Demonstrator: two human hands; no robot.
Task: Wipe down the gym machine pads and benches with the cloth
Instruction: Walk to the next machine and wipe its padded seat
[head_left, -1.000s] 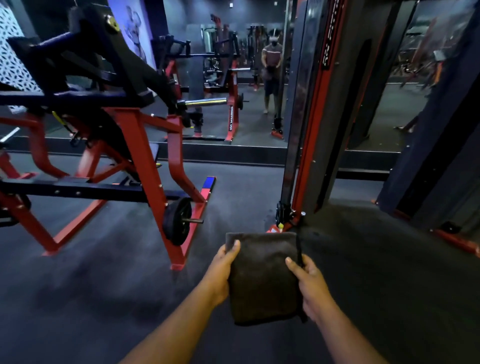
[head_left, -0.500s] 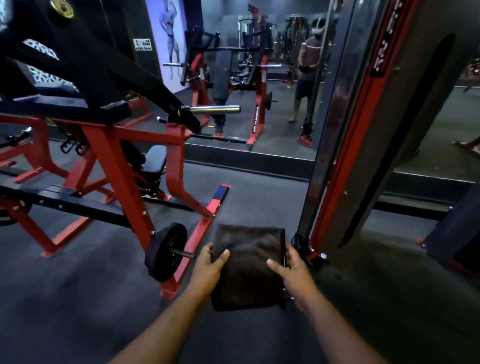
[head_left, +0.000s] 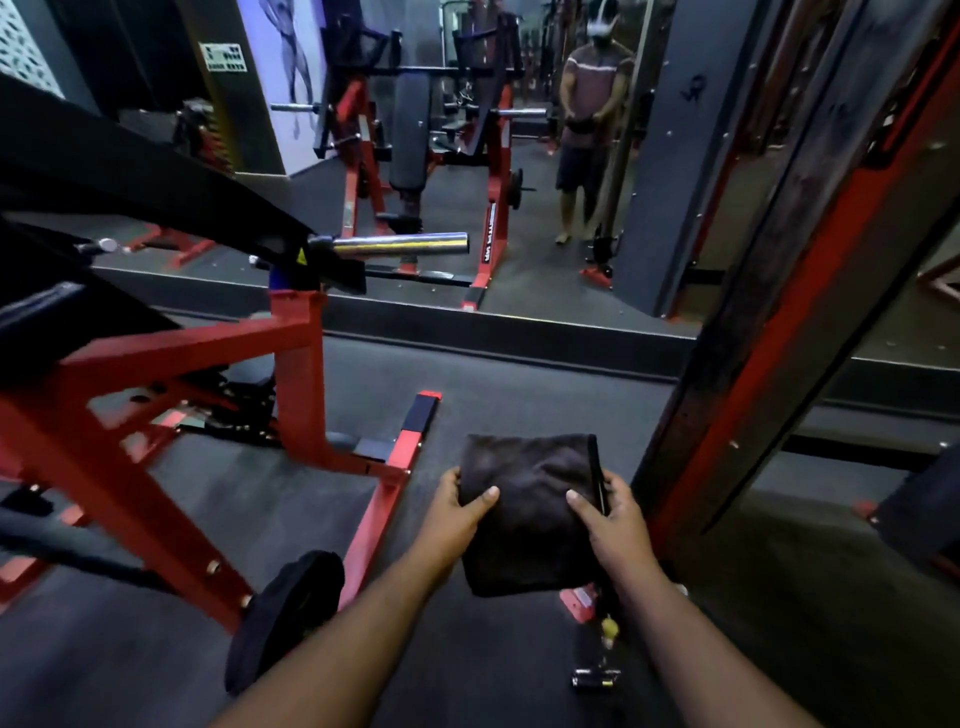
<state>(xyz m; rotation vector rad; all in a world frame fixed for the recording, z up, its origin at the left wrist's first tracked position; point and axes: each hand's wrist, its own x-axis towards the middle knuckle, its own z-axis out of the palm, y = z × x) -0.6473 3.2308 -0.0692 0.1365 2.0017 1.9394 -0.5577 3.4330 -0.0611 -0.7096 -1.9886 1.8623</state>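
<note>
A dark folded cloth (head_left: 527, 512) is held flat in front of me, low in the middle of the head view. My left hand (head_left: 457, 512) grips its left edge and my right hand (head_left: 605, 512) grips its right edge, thumbs on top. To the left stands a red-framed plate-loaded machine (head_left: 171, 374) with a black arm and a chrome sleeve (head_left: 400, 243). A dark seat pad (head_left: 249, 371) shows inside its frame, partly hidden by the red bars.
A tall black and red column (head_left: 769, 322) rises close on the right. A mirror wall (head_left: 519, 218) ahead reflects a person and another bench. A black weight plate (head_left: 283, 618) hangs low at the left. A small handle (head_left: 595, 678) lies on the floor.
The view has moved forward and left, so the red machine and the column are nearer. Both hands keep the same hold on the cloth.
</note>
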